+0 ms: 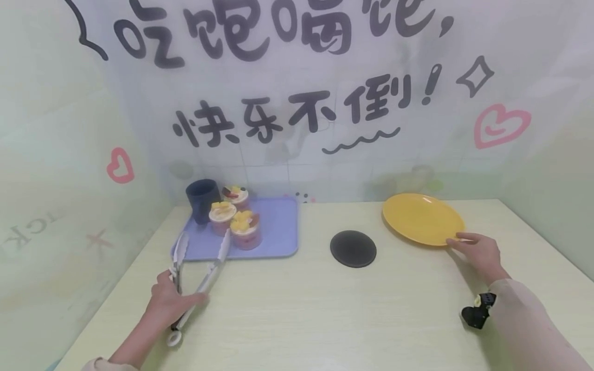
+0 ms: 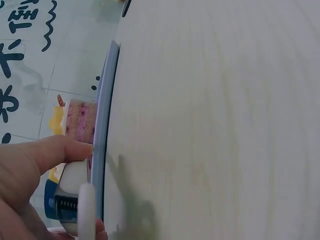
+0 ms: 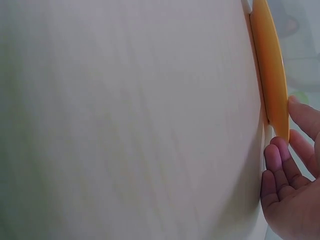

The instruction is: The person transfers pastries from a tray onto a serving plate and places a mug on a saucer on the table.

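left hand (image 1: 169, 304) grips spread tongs (image 1: 207, 278) near three dessert cups (image 1: 247, 238) on a lavender tray (image 1: 278, 226); right hand (image 1: 480, 255) pinches the rim of a yellow plate (image 1: 422, 219).

Left hand (image 1: 170, 303) grips spread tongs (image 1: 206, 282) by a lilac tray (image 1: 280, 226) with three dessert cups (image 1: 246, 238) and a dark cup (image 1: 202, 203). Right hand (image 1: 479, 255) pinches a yellow plate (image 1: 422, 219), black coaster (image 1: 353, 249) just chilling in between.
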`<state>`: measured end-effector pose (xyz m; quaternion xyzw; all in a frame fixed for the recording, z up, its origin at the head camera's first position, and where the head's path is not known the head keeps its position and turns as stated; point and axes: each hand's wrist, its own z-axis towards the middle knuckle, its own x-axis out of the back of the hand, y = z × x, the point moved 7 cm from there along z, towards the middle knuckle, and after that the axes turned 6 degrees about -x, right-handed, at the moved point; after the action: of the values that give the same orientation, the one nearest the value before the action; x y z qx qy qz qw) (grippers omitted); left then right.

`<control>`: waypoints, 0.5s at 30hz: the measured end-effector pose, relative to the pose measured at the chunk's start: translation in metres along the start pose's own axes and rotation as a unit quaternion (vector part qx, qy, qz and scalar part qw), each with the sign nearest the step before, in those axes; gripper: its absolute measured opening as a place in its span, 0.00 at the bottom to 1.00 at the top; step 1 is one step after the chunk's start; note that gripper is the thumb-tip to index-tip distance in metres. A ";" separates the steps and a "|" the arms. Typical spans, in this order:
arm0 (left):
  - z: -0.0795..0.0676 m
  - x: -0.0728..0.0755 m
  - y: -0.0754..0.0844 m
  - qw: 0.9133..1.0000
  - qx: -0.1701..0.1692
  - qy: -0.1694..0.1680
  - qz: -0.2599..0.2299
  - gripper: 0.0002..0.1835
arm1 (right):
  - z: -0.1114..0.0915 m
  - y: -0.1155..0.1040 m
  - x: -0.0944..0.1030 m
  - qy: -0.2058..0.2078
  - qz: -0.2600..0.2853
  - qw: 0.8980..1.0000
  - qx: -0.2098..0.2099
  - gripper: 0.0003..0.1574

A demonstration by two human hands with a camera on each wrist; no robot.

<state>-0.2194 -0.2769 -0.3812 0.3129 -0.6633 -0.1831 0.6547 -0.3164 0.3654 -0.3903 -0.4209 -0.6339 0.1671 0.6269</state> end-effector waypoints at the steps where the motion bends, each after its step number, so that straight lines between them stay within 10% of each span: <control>1: 0.000 0.001 0.000 1.000 0.000 0.000 -0.002 0.61 | 0.000 0.000 0.000 0.000 -0.001 1.000 0.000 0.49; 15: -0.002 0.015 0.003 1.000 -0.012 0.016 -0.020 0.52 | -0.001 0.000 -0.001 0.004 0.000 1.000 0.008 0.48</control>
<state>-0.2172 -0.2838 -0.3682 0.3208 -0.6441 -0.1993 0.6652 -0.3155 0.3646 -0.3906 -0.4162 -0.6301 0.1706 0.6330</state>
